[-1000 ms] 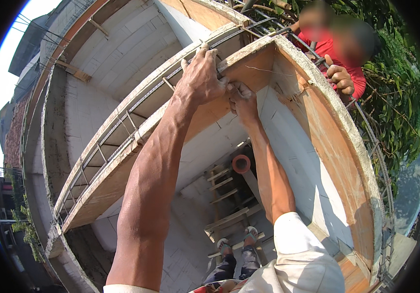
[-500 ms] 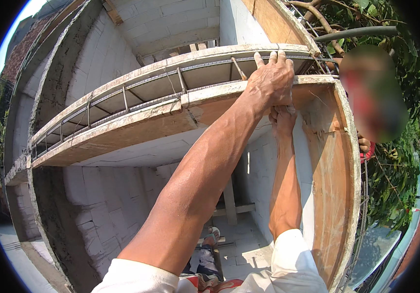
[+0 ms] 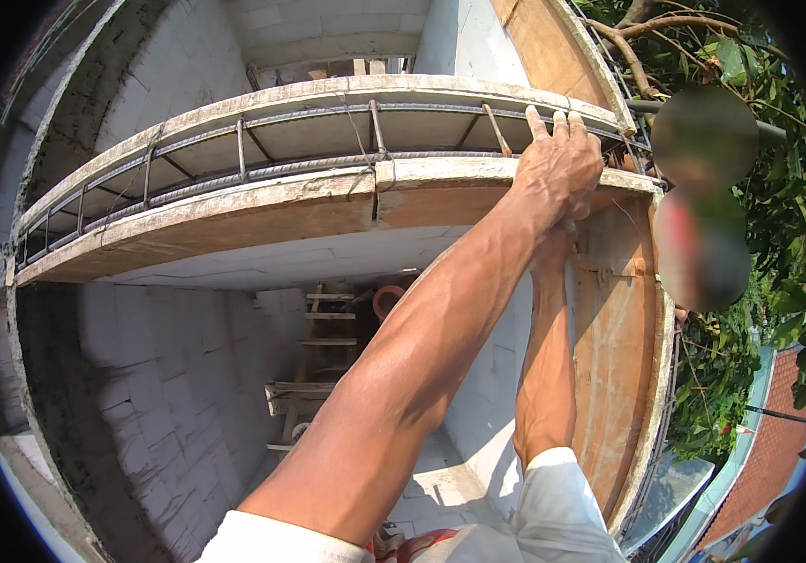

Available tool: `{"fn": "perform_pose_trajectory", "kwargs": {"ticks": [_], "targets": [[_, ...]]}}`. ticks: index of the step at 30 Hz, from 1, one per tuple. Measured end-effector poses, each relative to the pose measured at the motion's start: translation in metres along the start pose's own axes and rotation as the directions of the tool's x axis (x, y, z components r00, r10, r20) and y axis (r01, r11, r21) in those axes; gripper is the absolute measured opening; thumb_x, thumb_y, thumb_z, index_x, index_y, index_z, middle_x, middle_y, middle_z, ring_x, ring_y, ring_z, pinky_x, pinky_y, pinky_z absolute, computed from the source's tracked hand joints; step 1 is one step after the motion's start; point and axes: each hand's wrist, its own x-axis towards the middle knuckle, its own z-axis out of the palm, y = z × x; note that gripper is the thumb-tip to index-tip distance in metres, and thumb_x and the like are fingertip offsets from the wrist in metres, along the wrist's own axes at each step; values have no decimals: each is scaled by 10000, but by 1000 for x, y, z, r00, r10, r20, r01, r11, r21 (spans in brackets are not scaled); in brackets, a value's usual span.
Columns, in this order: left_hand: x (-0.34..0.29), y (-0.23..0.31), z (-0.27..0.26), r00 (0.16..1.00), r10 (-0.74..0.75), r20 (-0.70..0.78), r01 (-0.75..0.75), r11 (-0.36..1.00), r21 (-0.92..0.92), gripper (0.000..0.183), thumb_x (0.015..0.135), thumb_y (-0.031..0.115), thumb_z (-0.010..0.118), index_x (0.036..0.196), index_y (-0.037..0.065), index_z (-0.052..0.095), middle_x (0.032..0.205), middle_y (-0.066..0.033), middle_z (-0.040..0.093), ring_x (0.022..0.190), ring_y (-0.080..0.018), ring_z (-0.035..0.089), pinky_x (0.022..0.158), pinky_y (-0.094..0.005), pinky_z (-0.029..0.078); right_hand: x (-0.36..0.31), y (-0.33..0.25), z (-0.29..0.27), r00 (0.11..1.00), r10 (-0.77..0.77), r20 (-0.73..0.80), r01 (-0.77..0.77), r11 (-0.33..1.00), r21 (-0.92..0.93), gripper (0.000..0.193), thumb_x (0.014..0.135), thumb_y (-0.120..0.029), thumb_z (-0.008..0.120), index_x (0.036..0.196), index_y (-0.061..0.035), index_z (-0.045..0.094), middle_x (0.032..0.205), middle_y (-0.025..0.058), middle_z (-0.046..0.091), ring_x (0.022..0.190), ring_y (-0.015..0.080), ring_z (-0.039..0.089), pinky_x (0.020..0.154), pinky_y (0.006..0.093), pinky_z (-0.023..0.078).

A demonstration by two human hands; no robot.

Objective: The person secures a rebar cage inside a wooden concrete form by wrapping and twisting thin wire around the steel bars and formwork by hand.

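My left hand [image 3: 560,167] lies over the top edge of the near wooden form board [image 3: 459,171], its fingers stretched into the trough toward the rebar cage [image 3: 309,122]. Directly beneath it, against the board's underside, is my right hand [image 3: 555,242]. Its fingers look curled, but the left hand and wrist cover most of them, so anything held there is hidden. Steel bars with tied stirrups run along the trough between the near board and the far form board [image 3: 262,101]. A seam splits the near board left of my hands.
An upright plywood panel [image 3: 614,347] stands to the right. Below are pale block walls [image 3: 159,375], a wooden ladder [image 3: 330,316] and a reddish round object [image 3: 388,302]. Past the right edge are a blurred person [image 3: 703,235], leafy branches [image 3: 731,66] and a tiled roof [image 3: 759,441].
The view has shifted, bringing the ladder and the round reddish object into sight below. Both hands stay at the same part of the board; the right is now more hidden behind the left.
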Motion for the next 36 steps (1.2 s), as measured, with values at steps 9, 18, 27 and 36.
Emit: {"fn": "perform_pose_trajectory", "kwargs": {"ticks": [9,18,27,36], "targets": [[3,3,-11,983,8,181,-6,1000,-8,742,773,179,786,1414,-124,570,1587,-370,469,1538,-500,438,1207,-832,286,-6,-3,0,999,35,-3,-34,977,212,111,1048,-61,618,948,-105,598,687,-55,464,498,49,383,425,261,257],[6,5,-30,958,-39,284,12,995,96,845,832,250,783,1560,-53,481,1697,-305,373,1600,-432,363,1265,-755,276,-18,-28,19,993,121,15,-121,962,246,138,1095,-151,632,964,-117,606,661,-77,435,484,47,369,439,243,282],[9,4,-26,970,34,242,-28,999,-27,1020,881,719,762,1600,44,498,1738,-227,370,1592,-422,378,1270,-736,247,-100,-154,-42,863,-504,-42,335,633,-697,118,1027,-118,746,984,-22,691,781,140,710,696,269,717,651,392,549],[13,14,-14,989,78,129,-59,987,-147,562,1075,460,652,1566,195,580,1643,-160,517,1503,-390,509,1243,-699,339,50,-253,-121,749,-659,72,242,170,-955,203,937,-255,808,962,-59,760,876,180,777,890,393,774,775,518,595]]}}
